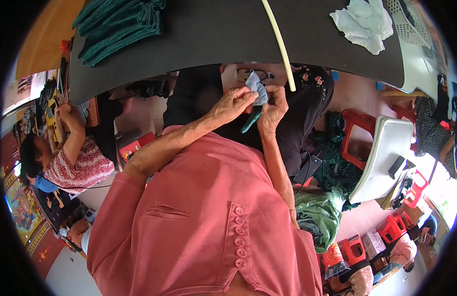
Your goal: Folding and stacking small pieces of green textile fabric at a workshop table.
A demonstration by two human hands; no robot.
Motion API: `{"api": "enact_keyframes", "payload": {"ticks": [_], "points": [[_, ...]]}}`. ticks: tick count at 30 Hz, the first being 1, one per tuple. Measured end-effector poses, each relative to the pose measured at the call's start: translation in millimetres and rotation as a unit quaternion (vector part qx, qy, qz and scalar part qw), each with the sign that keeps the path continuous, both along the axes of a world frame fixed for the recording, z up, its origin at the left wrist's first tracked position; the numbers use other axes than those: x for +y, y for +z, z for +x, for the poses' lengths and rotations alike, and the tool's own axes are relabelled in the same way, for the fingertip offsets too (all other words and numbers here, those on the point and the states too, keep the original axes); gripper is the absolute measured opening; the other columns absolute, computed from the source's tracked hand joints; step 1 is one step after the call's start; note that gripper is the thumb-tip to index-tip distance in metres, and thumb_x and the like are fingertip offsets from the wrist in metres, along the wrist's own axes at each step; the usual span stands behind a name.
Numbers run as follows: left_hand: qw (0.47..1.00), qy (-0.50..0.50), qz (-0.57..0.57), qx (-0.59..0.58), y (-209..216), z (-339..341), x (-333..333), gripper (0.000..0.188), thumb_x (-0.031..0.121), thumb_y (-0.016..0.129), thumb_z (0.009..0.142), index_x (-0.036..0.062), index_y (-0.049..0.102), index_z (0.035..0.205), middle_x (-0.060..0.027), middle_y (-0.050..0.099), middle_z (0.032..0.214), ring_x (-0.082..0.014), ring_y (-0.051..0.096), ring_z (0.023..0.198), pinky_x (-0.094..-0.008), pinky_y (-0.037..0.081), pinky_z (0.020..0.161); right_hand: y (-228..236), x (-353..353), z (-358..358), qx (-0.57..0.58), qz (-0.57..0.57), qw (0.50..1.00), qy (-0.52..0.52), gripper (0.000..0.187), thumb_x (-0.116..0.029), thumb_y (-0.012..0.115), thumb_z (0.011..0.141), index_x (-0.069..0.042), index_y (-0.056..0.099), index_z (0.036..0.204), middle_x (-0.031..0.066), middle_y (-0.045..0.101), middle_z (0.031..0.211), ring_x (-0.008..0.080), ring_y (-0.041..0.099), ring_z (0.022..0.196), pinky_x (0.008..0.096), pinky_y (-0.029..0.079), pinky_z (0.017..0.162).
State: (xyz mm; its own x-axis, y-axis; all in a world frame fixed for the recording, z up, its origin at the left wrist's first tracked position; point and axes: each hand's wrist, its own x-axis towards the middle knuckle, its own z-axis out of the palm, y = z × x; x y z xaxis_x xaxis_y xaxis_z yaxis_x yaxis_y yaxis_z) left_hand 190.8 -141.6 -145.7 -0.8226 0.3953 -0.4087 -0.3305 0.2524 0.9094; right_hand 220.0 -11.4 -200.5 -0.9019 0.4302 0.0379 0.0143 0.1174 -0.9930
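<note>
Head view, left hand (pixel 233 104) and right hand (pixel 273 111), each grip pinching grey cloth (pixel 257 89), green strip (pixel 251 121) below, perhaps attached.

Bright centre, blown-out glare at right, soft shadows across pink shirt (pixel 189 237), edges bent, corners black

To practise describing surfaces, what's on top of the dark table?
The dark table holds stacked green plush pieces, a pale strip overhanging its near edge, and crumpled white cloth; whatever they cover is hidden.

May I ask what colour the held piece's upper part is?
Its upper part is greyish blue, clearest in the head view.
</note>
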Motion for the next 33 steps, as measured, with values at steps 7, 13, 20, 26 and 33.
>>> {"api": "enact_keyframes", "payload": {"ticks": [7, 13, 20, 26, 33], "points": [[0.998, -0.024, -0.057, -0.001, -1, -8, 0, 0.037, 0.038, 0.054, 0.091, 0.0029, 0.056, 0.08, 0.002, 0.047, 0.061, -0.0063, 0.041, 0.059, -0.0225, 0.037, 0.056, 7, -5, -8, 0.046, -0.043, 0.998, -0.003, 0.028, 0.017, 0.049, 0.064, -0.003, 0.052, 0.084, 0.0052, 0.052, 0.072, 0.0105, 0.046, 0.062, 0.0239, 0.04, 0.057], [0.998, -0.02, -0.048, 0.032, -6, -10, 2, 0.036, 0.037, 0.055, 0.091, 0.0017, 0.058, 0.087, 0.0014, 0.05, 0.063, -0.0067, 0.046, 0.061, -0.0241, 0.04, 0.058, -5, -1, -1, 0.006, -0.003, 1.0, -0.006, 0.027, 0.016, 0.049, 0.064, -0.002, 0.051, 0.083, 0.0046, 0.049, 0.066, 0.0111, 0.044, 0.061, 0.0239, 0.039, 0.056], [0.996, -0.032, 0.024, 0.077, -11, 2, 9, 0.029, 0.028, 0.049, 0.094, 0.0031, 0.052, 0.08, 0.0027, 0.043, 0.057, -0.0059, 0.038, 0.052, -0.0256, 0.034, 0.048, -6, 1, 0, 0.019, 0.01, 0.998, -0.052, 0.024, 0.013, 0.052, 0.062, -0.001, 0.048, 0.081, 0.0056, 0.046, 0.066, 0.012, 0.042, 0.059, 0.0232, 0.036, 0.053], [0.996, -0.059, 0.029, 0.062, -9, 0, 3, 0.029, 0.027, 0.047, 0.095, 0.0039, 0.052, 0.078, 0.0009, 0.046, 0.058, -0.0071, 0.042, 0.055, -0.0258, 0.036, 0.049, 7, -1, -1, 0.014, -0.135, 0.991, -0.014, 0.024, 0.013, 0.052, 0.065, -0.001, 0.051, 0.085, 0.0033, 0.051, 0.069, 0.0087, 0.047, 0.063, 0.0226, 0.04, 0.057], [0.992, -0.038, -0.055, 0.109, -14, -17, 7, 0.038, 0.038, 0.051, 0.092, 0.0006, 0.058, 0.09, -0.0042, 0.052, 0.07, -0.013, 0.046, 0.062, -0.029, 0.04, 0.06, 8, -5, -2, 0.012, 0.05, 0.998, -0.033, 0.017, 0.01, 0.057, 0.068, -0.001, 0.054, 0.081, 0.0067, 0.048, 0.062, 0.012, 0.046, 0.057, 0.0254, 0.04, 0.053]]}}
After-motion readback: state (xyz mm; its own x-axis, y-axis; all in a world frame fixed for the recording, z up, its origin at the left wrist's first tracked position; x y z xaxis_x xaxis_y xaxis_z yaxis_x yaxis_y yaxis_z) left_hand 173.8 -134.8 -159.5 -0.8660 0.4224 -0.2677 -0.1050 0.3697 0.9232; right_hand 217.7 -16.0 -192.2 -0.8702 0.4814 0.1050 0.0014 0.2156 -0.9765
